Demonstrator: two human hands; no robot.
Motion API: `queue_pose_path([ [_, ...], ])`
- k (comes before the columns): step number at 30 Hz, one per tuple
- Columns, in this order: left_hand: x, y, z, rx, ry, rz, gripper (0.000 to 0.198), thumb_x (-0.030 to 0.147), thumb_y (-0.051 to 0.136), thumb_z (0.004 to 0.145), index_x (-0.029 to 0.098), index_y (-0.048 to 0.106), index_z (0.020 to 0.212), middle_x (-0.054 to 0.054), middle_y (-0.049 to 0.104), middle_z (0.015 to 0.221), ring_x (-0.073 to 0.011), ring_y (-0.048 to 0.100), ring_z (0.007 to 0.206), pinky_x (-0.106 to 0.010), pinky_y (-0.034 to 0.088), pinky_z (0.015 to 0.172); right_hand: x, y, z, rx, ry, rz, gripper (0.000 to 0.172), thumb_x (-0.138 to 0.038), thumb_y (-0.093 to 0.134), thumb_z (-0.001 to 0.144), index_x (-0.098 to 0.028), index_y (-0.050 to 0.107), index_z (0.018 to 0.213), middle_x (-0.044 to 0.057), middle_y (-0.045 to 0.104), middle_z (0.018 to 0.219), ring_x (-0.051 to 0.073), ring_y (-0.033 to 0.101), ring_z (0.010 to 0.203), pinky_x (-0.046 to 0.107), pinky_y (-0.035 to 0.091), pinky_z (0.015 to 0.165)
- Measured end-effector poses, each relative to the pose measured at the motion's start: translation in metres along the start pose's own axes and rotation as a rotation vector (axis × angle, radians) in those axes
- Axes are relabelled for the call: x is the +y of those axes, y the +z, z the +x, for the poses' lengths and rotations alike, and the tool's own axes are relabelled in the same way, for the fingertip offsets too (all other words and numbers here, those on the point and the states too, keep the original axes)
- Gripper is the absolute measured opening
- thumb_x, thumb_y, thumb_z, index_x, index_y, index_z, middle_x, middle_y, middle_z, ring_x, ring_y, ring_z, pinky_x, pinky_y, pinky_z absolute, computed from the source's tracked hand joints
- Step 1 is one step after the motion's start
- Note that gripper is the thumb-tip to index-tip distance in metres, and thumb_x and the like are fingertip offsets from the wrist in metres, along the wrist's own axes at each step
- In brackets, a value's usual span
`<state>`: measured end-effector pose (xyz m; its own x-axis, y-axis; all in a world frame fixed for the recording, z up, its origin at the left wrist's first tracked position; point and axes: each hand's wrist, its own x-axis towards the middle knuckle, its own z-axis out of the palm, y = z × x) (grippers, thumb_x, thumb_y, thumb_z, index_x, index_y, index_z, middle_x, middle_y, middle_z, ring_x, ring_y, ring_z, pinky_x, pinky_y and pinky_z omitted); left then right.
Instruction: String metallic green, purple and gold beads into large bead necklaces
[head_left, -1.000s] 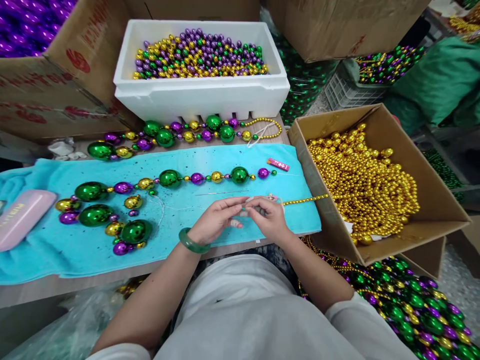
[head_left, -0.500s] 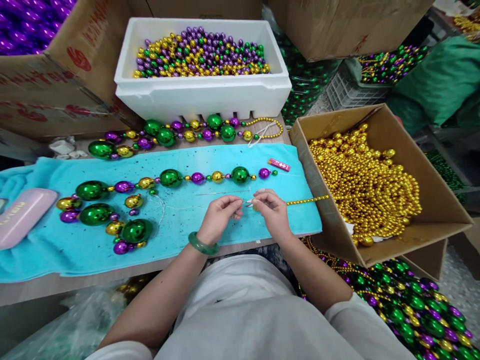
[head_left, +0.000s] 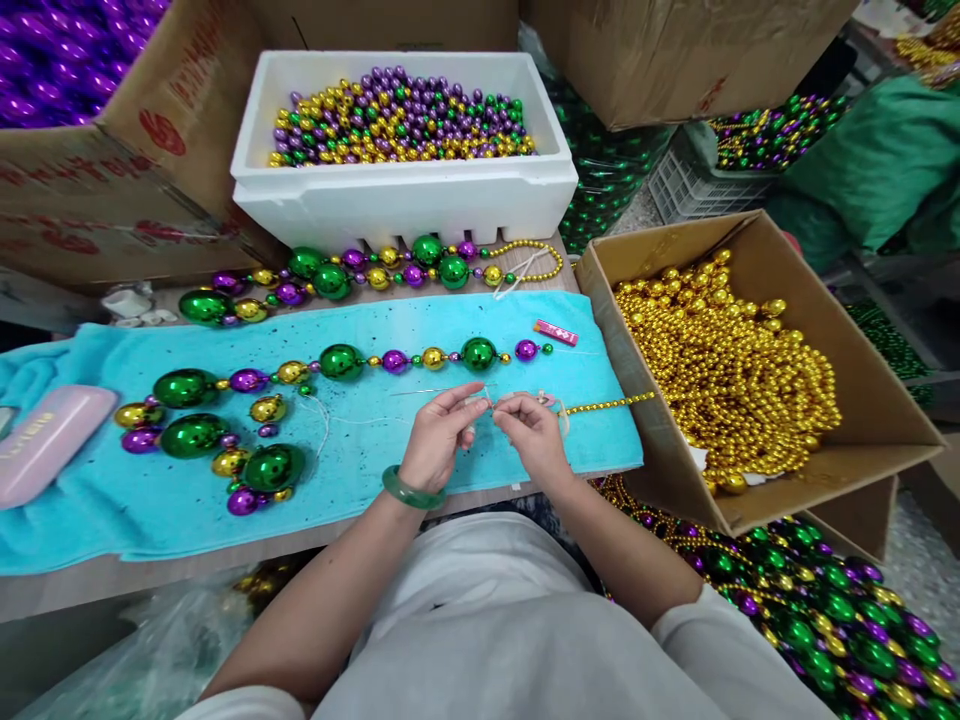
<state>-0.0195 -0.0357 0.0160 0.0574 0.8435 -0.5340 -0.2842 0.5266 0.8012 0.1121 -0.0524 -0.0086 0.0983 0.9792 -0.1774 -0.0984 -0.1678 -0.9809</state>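
Note:
Over the turquoise towel (head_left: 420,465), my left hand (head_left: 441,435), with a green bangle (head_left: 412,488) on its wrist, pinches a thin white thread (head_left: 489,394). The fingertips of my right hand (head_left: 531,432) are closed on the same thread, close to the left ones. Beyond the right knuckles shows a small tool with a pale loop handle (head_left: 564,415), seemingly small scissors tucked in the palm. A gold bead chain (head_left: 611,402) ends beside that hand. A long needle (head_left: 431,390) lies behind the left hand. The strand of large green, purple and gold beads (head_left: 341,362) bends across the towel.
A finished-looking necklace (head_left: 330,282) lies before a white foam box (head_left: 405,200) of small beads. On the right, a cardboard box (head_left: 652,440) holds gold chains. A pink case (head_left: 56,440) is at left, a small pink packet (head_left: 556,332) at the towel's far right.
Silver blades that showed between my fingertips have swung back into my right hand, their handle now visible beyond the knuckles. Both hands now meet at the thread, the left index finger extended.

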Motion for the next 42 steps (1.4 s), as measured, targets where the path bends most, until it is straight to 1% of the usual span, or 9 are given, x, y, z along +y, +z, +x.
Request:
queue_pose_path([
  [3, 0.001, 0.002, -0.001, 0.004, 0.017, -0.021, 0.050, 0.032, 0.082, 0.058, 0.017, 0.068, 0.104, -0.001, 0.069, 0.083, -0.0010, 0.046, 0.041, -0.016, 0.032, 0.037, 0.001, 0.000, 0.001, 0.005, 0.002, -0.003, 0.015, -0.032, 0.065, 0.069, -0.020, 0.060, 0.064, 0.002, 0.059, 0.076, 0.014, 0.052, 0.070, 0.027, 0.041, 0.058],
  [10, 0.001, 0.003, 0.000, -0.002, 0.039, -0.001, 0.049, 0.030, 0.082, 0.058, 0.016, 0.069, 0.103, 0.000, 0.065, 0.074, -0.0046, 0.051, 0.050, -0.017, 0.035, 0.042, 0.004, 0.001, 0.001, 0.013, -0.045, -0.025, 0.010, -0.027, 0.064, 0.069, -0.020, 0.060, 0.062, 0.001, 0.060, 0.073, 0.015, 0.054, 0.072, 0.029, 0.042, 0.068],
  [19, -0.003, 0.005, 0.003, -0.031, 0.095, 0.038, 0.048, 0.027, 0.079, 0.061, 0.016, 0.068, 0.106, 0.000, 0.065, 0.076, -0.0081, 0.053, 0.063, -0.019, 0.039, 0.051, 0.006, -0.001, 0.002, -0.024, -0.076, -0.035, 0.012, -0.026, 0.064, 0.069, -0.019, 0.059, 0.061, 0.001, 0.059, 0.070, 0.015, 0.054, 0.072, 0.029, 0.042, 0.069],
  [26, 0.000, 0.000, 0.005, -0.098, 0.175, 0.144, 0.052, 0.025, 0.078, 0.062, 0.016, 0.065, 0.112, 0.003, 0.063, 0.069, -0.0081, 0.053, 0.063, -0.022, 0.043, 0.063, -0.010, -0.016, 0.013, -0.167, 0.026, -0.007, 0.015, -0.032, 0.068, 0.071, -0.021, 0.069, 0.082, 0.002, 0.062, 0.083, 0.013, 0.052, 0.068, 0.030, 0.044, 0.067],
  [29, 0.003, 0.001, 0.004, -0.143, 0.164, 0.170, 0.055, 0.025, 0.078, 0.062, 0.015, 0.063, 0.114, 0.004, 0.063, 0.067, -0.0081, 0.054, 0.062, -0.023, 0.043, 0.062, -0.014, -0.020, 0.021, -0.198, -0.087, -0.064, 0.008, -0.027, 0.070, 0.070, -0.020, 0.068, 0.072, 0.002, 0.060, 0.082, 0.015, 0.055, 0.078, 0.031, 0.044, 0.074],
  [32, 0.006, 0.003, 0.006, -0.197, 0.101, 0.146, 0.054, 0.028, 0.079, 0.061, 0.016, 0.063, 0.111, 0.003, 0.064, 0.069, -0.0098, 0.057, 0.063, -0.022, 0.043, 0.055, -0.017, -0.020, 0.025, -0.212, -0.174, -0.125, 0.009, -0.024, 0.067, 0.072, -0.020, 0.064, 0.065, 0.002, 0.057, 0.079, 0.016, 0.055, 0.082, 0.032, 0.045, 0.075],
  [37, 0.007, 0.002, 0.014, -0.285, -0.033, 0.097, 0.037, 0.034, 0.079, 0.061, 0.015, 0.068, 0.090, -0.004, 0.070, 0.079, -0.0153, 0.064, 0.067, -0.020, 0.034, 0.044, -0.027, -0.021, 0.030, -0.158, -0.265, -0.169, 0.010, -0.024, 0.062, 0.076, -0.019, 0.059, 0.068, 0.005, 0.057, 0.092, 0.019, 0.054, 0.095, 0.031, 0.046, 0.074],
  [39, 0.007, 0.001, 0.017, -0.301, -0.022, 0.130, 0.030, 0.035, 0.079, 0.062, 0.014, 0.070, 0.081, -0.005, 0.071, 0.077, -0.0138, 0.062, 0.065, -0.021, 0.033, 0.045, -0.031, -0.021, 0.032, -0.132, -0.301, -0.170, 0.009, -0.023, 0.061, 0.077, -0.019, 0.058, 0.069, 0.006, 0.057, 0.095, 0.020, 0.054, 0.098, 0.032, 0.046, 0.075],
  [42, 0.007, 0.001, 0.020, -0.322, 0.035, 0.196, 0.024, 0.033, 0.078, 0.063, 0.015, 0.073, 0.078, -0.004, 0.070, 0.071, -0.0124, 0.060, 0.067, -0.023, 0.040, 0.057, -0.037, -0.021, 0.034, -0.127, -0.319, -0.170, 0.008, -0.023, 0.060, 0.076, -0.020, 0.057, 0.070, 0.006, 0.056, 0.096, 0.020, 0.054, 0.099, 0.031, 0.047, 0.074],
])
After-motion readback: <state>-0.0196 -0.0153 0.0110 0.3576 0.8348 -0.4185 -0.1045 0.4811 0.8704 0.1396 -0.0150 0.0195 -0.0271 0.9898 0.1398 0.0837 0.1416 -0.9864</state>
